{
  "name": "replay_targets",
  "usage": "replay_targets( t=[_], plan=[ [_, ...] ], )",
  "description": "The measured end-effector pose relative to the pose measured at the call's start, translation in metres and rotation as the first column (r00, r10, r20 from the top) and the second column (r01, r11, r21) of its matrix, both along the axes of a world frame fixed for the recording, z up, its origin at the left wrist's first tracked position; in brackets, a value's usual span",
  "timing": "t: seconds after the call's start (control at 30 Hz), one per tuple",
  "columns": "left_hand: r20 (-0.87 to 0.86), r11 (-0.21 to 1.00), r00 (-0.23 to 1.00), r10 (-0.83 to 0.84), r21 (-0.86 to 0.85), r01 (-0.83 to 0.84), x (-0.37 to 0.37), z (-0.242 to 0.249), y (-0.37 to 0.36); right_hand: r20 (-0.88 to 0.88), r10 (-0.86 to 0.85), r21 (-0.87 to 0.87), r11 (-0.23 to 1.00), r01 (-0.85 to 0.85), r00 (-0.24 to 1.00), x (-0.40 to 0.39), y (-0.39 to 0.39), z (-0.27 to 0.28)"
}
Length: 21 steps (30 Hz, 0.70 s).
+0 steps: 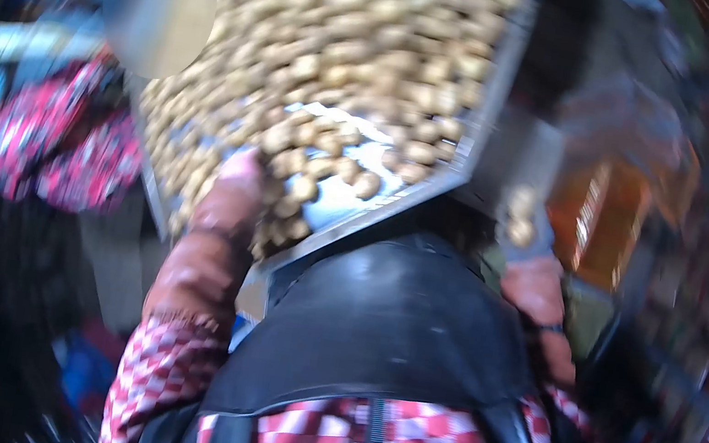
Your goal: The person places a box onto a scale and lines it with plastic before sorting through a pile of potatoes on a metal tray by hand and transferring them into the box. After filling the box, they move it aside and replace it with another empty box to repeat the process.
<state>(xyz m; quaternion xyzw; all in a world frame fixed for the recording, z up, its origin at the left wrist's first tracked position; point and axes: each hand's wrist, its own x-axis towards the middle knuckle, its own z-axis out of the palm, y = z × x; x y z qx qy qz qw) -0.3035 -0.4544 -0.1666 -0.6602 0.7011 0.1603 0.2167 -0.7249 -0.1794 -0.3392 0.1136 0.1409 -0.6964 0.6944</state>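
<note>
Many small, round, tan pieces (365, 38) cover a metal-edged table (384, 212); blur hides whether they are potatoes, nuts or something else. My left hand (240, 168), pinkish below a brown sleeve cover, reaches in among them at the near left edge. Its fingers are smeared by motion. Off the table's right side, my right hand (532, 245) is low and looks greyish. A few tan pieces (521, 213) show at that hand, but I cannot make out whether it grips them or they lie beyond it.
An orange box or bin (601, 219) stands to the right, with clear plastic (621, 120) behind it. Across the table's left corner is a round pale shape (186, 9). Pink patterned cloth (62, 138), perhaps another person's sleeves, shows at left. A dark apron (394, 321) covers my front.
</note>
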Motion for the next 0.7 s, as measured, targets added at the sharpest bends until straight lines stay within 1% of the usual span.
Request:
replay_targets(
  t=[0.03, 0.07, 0.1, 0.13, 0.2, 0.23, 0.27, 0.3, 0.33, 0.4, 0.43, 0.47, 0.5, 0.53, 0.6, 0.63, 0.67, 0.7],
  plan=[
    [0.057, 0.999, 0.998, -0.036, -0.019, 0.037, 0.026, -0.034, -0.012, 0.003, 0.043, 0.059, 0.997, -0.044, 0.999, -0.004, -0.005, -0.001],
    [-0.19, 0.941, 0.923, 0.335, 0.01, -0.339, 0.047, -0.065, -0.022, -0.01, 0.068, 0.131, 0.989, -0.066, 0.998, -0.005, -0.009, 0.001],
    [-0.086, 0.981, 0.984, 0.158, -0.102, -0.166, 0.045, -0.054, -0.016, -0.044, 0.127, 0.158, 0.98, -0.118, 0.991, -0.006, -0.017, 0.002],
    [0.043, 0.983, 0.998, -0.034, -0.178, 0.041, 0.033, -0.039, -0.011, -0.086, 0.163, 0.189, 0.971, -0.144, 0.983, -0.005, -0.023, 0.003],
    [-0.06, 0.975, 0.996, 0.059, -0.21, -0.07, 0.028, -0.026, -0.013, -0.171, 0.262, 0.224, 0.949, -0.222, 0.95, 0.002, -0.04, 0.02],
    [-0.094, 0.972, 0.995, 0.038, -0.229, -0.059, 0.03, -0.036, -0.014, -0.253, 0.32, 0.147, 0.946, -0.29, 0.913, 0.001, -0.045, 0.019],
    [-0.122, 0.963, 0.992, 0.03, -0.263, -0.061, 0.035, -0.043, -0.013, -0.253, 0.346, 0.182, 0.934, -0.307, 0.903, 0.004, -0.051, 0.032],
    [-0.195, 0.921, 0.981, 0.019, -0.378, -0.093, 0.03, -0.022, 0.007, -0.249, 0.357, 0.137, 0.933, -0.332, 0.9, 0.012, -0.056, 0.049],
    [-0.216, 0.96, 0.975, 0.052, -0.26, -0.108, 0.036, -0.019, 0.001, -0.329, 0.407, 0.094, 0.912, -0.399, 0.852, 0.002, -0.052, 0.033],
    [-0.296, 0.941, 0.95, 0.093, -0.285, -0.181, 0.047, -0.028, 0.017, -0.357, 0.356, 0.341, 0.91, -0.234, 0.864, 0.047, -0.069, 0.078],
    [-0.349, 0.931, 0.93, 0.11, -0.292, -0.22, 0.049, -0.034, 0.02, -0.365, 0.511, -0.033, 0.828, -0.56, 0.778, 0.014, -0.063, 0.047],
    [-0.406, 0.914, 0.904, 0.132, -0.304, -0.27, 0.055, -0.038, 0.034, -0.486, 0.556, 0.099, 0.801, -0.59, 0.674, 0.001, -0.064, 0.036],
    [-0.472, 0.894, 0.866, 0.165, -0.299, -0.334, 0.062, -0.043, 0.05, -0.407, 0.586, 0.22, 0.807, -0.547, 0.701, 0.015, -0.075, 0.043],
    [-0.552, 0.871, 0.811, 0.195, -0.283, -0.402, 0.074, -0.047, 0.067, -0.346, 0.596, 0.361, 0.797, -0.483, 0.724, 0.033, -0.084, 0.061],
    [-0.714, 0.792, 0.657, 0.243, -0.245, -0.559, 0.098, -0.061, 0.114, -0.36, 0.707, 0.338, 0.707, -0.622, 0.608, 0.078, -0.115, 0.087],
    [-0.813, 0.736, 0.53, 0.241, -0.202, -0.646, 0.117, -0.074, 0.143, -0.367, 0.757, 0.313, 0.648, -0.695, 0.541, 0.105, -0.13, 0.1],
    [-0.897, 0.676, 0.383, 0.219, -0.143, -0.723, 0.133, -0.096, 0.173, -0.368, 0.801, 0.291, 0.582, -0.759, 0.473, 0.133, -0.145, 0.109],
    [-0.9, 0.528, 0.246, 0.36, -0.02, -0.849, 0.143, -0.048, 0.225, -0.37, 0.837, 0.267, 0.512, -0.817, 0.403, 0.163, -0.157, 0.119]
  ],
)
